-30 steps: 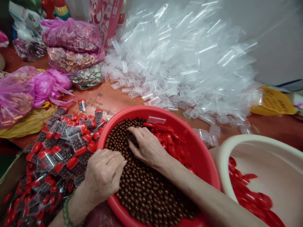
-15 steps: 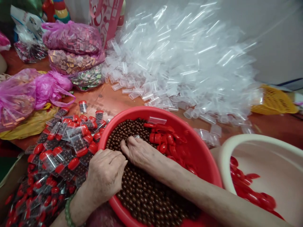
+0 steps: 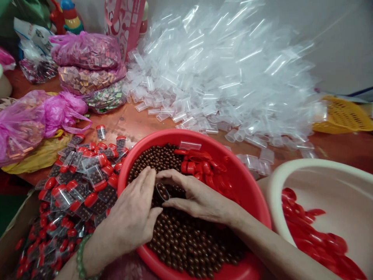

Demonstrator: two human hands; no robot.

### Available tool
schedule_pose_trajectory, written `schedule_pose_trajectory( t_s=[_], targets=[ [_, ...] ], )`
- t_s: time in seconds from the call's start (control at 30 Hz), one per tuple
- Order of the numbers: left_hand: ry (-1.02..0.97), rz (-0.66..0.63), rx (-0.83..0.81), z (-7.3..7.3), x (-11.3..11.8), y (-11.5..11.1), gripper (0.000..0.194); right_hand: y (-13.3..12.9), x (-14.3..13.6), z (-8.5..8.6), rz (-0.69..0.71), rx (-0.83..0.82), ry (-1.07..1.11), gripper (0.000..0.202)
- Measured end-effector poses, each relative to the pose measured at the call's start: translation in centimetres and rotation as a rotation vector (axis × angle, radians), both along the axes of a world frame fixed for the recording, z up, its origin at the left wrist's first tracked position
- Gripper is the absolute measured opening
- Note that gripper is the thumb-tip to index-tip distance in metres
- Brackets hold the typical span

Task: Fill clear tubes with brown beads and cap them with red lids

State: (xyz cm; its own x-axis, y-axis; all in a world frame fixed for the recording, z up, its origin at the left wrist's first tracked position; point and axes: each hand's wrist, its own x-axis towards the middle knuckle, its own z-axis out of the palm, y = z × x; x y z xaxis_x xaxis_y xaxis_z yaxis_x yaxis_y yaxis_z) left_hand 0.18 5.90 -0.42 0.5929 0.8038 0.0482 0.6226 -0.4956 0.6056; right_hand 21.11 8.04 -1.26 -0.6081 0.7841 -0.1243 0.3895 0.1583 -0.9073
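Observation:
My right hand (image 3: 194,192) curls its thumb and fingers around a small clear plastic tube (image 3: 162,192), whose open end faces up with brown balls inside. Beside it, my left hand (image 3: 134,212) is stretched out, fingers straight and thumb apart, close to the tube's left side; whether it touches the tube I cannot tell. Both hands are over shiny brown balls (image 3: 192,241) in a red basin (image 3: 256,194). Red plastic caps (image 3: 206,169) lie in the basin's far right part, with one empty clear tube (image 3: 190,145) at their edge.
Capped tubes of brown balls (image 3: 96,179) are heaped left of the basin. Behind it rises a large pile of clear tubes (image 3: 210,77). A cream basin (image 3: 276,186) with red caps stands at right, near a yellow basket (image 3: 344,116). Pink bags (image 3: 87,50) sit at back left.
My left hand has opened from a closed fist. The right hand has come up from the balls, with the ball-filled tube now showing in its grip.

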Motion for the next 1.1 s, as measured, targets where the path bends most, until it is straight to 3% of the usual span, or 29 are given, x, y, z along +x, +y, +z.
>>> schedule_pose_trajectory(
  t_s=[0.17,0.37,0.47,0.57,0.67,0.7,0.87,1.1],
  targets=[
    [-0.166,0.018,-0.133,-0.5,1.5,0.5,0.062,-0.6,0.3,0.7,-0.158,-0.114,0.187,0.046],
    [-0.276,0.041,-0.013,-0.7,2.2,0.0,0.048,-2.1,0.0,1.3,-0.327,-0.125,0.217,0.055],
    [-0.375,0.058,0.017,-0.5,2.1,0.1,0.046,-2.2,0.9,2.2,-0.288,-0.104,0.201,0.058],
    [-0.429,0.133,-0.081,0.0,2.0,0.3,0.042,-0.8,2.8,2.5,-0.204,0.040,-0.034,0.045],
    [-0.431,0.145,-0.221,0.6,1.8,0.4,0.040,1.7,4.2,1.3,-0.220,0.441,-0.637,0.030],
    [-0.435,0.144,-0.250,0.7,1.8,0.5,0.039,2.6,4.3,0.8,-0.218,0.474,-0.724,0.030],
    [-0.412,0.088,-0.326,1.0,2.0,0.9,0.041,5.0,3.1,-1.3,-0.164,0.516,-0.894,0.029],
    [-0.587,0.128,-0.562,1.0,1.8,1.1,0.044,5.4,2.6,-1.3,-0.175,0.523,-0.924,0.021]
  ],
)
